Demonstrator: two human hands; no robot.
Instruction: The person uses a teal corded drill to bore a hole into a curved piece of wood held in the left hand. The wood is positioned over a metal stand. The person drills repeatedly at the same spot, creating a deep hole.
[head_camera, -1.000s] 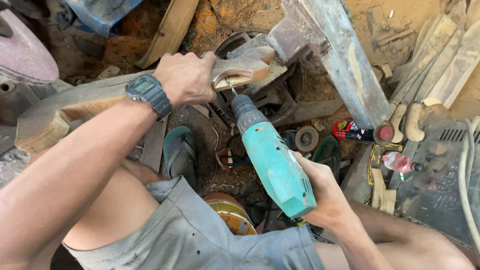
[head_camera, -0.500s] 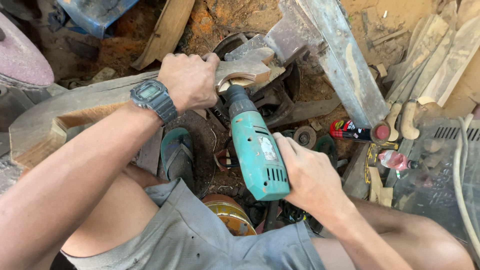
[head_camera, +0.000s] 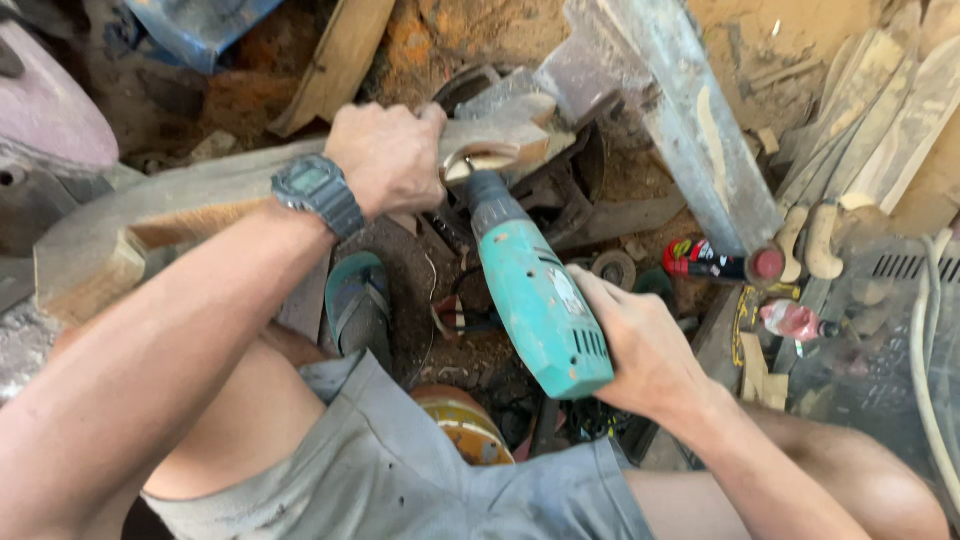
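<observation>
Far left of frame: a rough wooden block (head_camera: 95, 265) sits at mid-height, end of a long grey plank (head_camera: 200, 190) that runs right toward centre. Above it, upper left, a pinkish rounded object (head_camera: 45, 110), partly cut off, can't tell what it is. Left forearm crosses from lower left up to centre, dark digital wristwatch (head_camera: 318, 192) on the wrist. Left hand (head_camera: 388, 160), upper centre, fingers curled closed over the carved wooden piece (head_camera: 500, 140), pinning it on the plank's end. Below the hand, a teal sandal (head_camera: 357, 305) on the dirt floor. Centre: teal electric drill (head_camera: 535, 290), nose up and tilted left, chuck touching the underside of the carved wooden piece just right of the left hand; bit itself too small to make out. Bottom centre: grey shorts (head_camera: 400, 470), orange-yellow can (head_camera: 458, 420) between the knees. Right hand (head_camera: 640, 350), right of centre, fingers wrapped tight around the drill's rear body. Upper right: a grey slanted plank (head_camera: 690, 110) runs down to a red round cap (head_camera: 768, 264), red-black bottle (head_camera: 700, 258) just beside it. Far right: pale wood offcuts (head_camera: 870, 130) stacked upper right, white cable (head_camera: 925, 340) along the edge.
</observation>
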